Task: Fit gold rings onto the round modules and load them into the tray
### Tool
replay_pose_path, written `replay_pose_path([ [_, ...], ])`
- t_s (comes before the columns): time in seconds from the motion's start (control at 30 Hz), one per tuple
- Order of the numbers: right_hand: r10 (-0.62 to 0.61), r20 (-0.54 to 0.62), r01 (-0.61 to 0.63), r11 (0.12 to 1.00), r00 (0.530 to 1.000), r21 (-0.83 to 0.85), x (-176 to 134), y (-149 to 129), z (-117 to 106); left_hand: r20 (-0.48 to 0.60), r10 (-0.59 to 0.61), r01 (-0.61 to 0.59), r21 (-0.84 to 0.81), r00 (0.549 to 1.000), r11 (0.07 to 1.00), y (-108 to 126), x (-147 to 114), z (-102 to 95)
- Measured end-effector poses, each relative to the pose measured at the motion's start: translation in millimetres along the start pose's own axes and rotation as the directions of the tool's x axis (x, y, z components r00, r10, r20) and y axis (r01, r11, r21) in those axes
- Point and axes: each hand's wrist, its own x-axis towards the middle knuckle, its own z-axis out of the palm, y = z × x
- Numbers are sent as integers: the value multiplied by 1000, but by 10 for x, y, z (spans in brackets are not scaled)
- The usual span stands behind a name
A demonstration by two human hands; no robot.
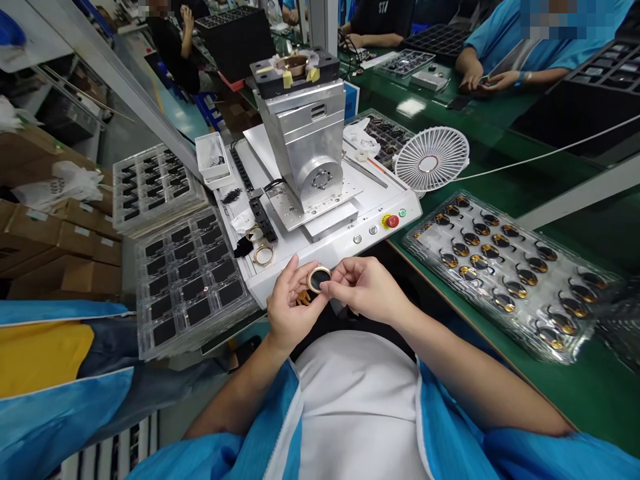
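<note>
Between my two hands is a round watch case with a gold rim and a dark face (319, 279). My left hand (295, 303) grips it from the left, with thumb and fingers around the rim. An orange-gold flex strip (303, 298) shows below the case, near the left fingers. My right hand (367, 287) pinches the case's right edge, with the thumb at its lower front. Just beyond the hands stands a white machine base (320, 250). On its left corner lie gold rings (263, 254) next to a small black cloth (243, 247).
A metal fixture (307, 140) rises from the machine, with a red stop button (391, 221) at its front. Trays of black squares (193, 290) are stacked left. A tray of round dark parts (505, 267) lies right, near a white fan (431, 160). Other people sit across the bench.
</note>
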Motion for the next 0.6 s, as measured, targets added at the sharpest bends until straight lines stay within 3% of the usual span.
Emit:
replay_pose_path([
  [0.5, 0, -32, -1, 999, 999, -48, 54, 56, -5, -2, 37, -37, -14, 999, 999, -10, 3, 2],
  [0.6, -41, -35, 43, 998, 999, 52, 70, 117, -31, 0, 11, -11, -32, 1000, 999, -2, -1, 8],
])
